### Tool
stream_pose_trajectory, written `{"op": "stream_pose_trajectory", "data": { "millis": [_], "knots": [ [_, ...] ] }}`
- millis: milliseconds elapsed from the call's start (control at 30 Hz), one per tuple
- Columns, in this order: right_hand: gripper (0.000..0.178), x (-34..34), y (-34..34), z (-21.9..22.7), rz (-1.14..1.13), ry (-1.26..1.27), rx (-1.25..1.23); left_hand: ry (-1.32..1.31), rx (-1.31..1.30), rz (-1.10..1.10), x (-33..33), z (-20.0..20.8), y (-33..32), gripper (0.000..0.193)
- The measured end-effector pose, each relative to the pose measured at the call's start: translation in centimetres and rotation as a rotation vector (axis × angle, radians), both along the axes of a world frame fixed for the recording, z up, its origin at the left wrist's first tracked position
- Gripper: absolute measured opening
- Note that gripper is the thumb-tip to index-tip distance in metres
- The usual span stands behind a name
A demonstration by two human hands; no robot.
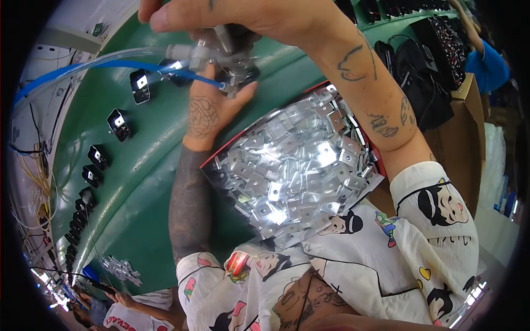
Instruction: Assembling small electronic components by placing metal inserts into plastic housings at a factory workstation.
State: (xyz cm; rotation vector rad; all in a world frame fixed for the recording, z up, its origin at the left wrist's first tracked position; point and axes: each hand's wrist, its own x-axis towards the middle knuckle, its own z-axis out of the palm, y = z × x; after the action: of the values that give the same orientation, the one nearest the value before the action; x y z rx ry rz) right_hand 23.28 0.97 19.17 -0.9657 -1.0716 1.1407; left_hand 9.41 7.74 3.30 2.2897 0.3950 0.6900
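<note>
Under my right hand (187, 16), at the top edge, is a pneumatic tool (229, 60) with metal fittings. A clear hose (132, 53) and a blue hose (149, 67) run into it from the left. My right fingers curl over the tool's top, and the upper edge cuts off part of the hand. Just below the tool is my left hand (218, 105), its thumb pointing right. Its other fingers are mostly hidden behind the fittings; a dark piece shows there that I cannot make out. A red-edged tray (218, 157) of small silver metal plates (292, 165) lies between my forearms.
Black housings with shiny insides (118, 124) stand in a curved row along the left of the green table (143, 220). More silver plates (120, 269) lie at the lower left, near another person (138, 309). A black bag (422, 83) and a cardboard box (469, 138) are at the right.
</note>
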Motion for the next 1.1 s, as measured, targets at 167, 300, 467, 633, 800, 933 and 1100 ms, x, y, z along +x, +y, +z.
{"op": "stream_pose_trajectory", "data": {
  "millis": [167,300,467,633,800,933,1100],
  "knots": [
    [0.048,-0.4,0.1,-0.1,-0.03,0.011,-0.013,0.002,0.021,0.036,-0.2,-0.1,0.0,0.054],
    [0.05,-0.6,-0.2,0.1,-0.031,0.055,-0.036,-0.055,0.037,0.039,0.1,-0.1,0.0,0.053],
    [0.052,-0.6,-0.6,0.2,-0.035,0.115,-0.062,-0.059,-0.017,0.04,0.0,0.0,-0.2,0.053],
    [0.052,0.2,-0.1,0.7,-0.067,0.078,0.011,-0.01,-0.038,0.006,0.1,0.0,0.0,0.056],
    [0.051,1.0,0.9,1.7,-0.149,-0.083,0.209,-0.007,0.025,-0.033,0.3,-0.1,0.0,0.059],
    [0.05,1.6,1.3,1.8,-0.191,-0.156,0.293,-0.019,0.041,-0.034,0.3,-0.4,0.1,0.06],
    [0.049,0.3,2.1,1.2,-0.213,-0.195,0.314,-0.061,0.001,-0.034,0.1,-0.3,0.0,0.06]
  ]
}}
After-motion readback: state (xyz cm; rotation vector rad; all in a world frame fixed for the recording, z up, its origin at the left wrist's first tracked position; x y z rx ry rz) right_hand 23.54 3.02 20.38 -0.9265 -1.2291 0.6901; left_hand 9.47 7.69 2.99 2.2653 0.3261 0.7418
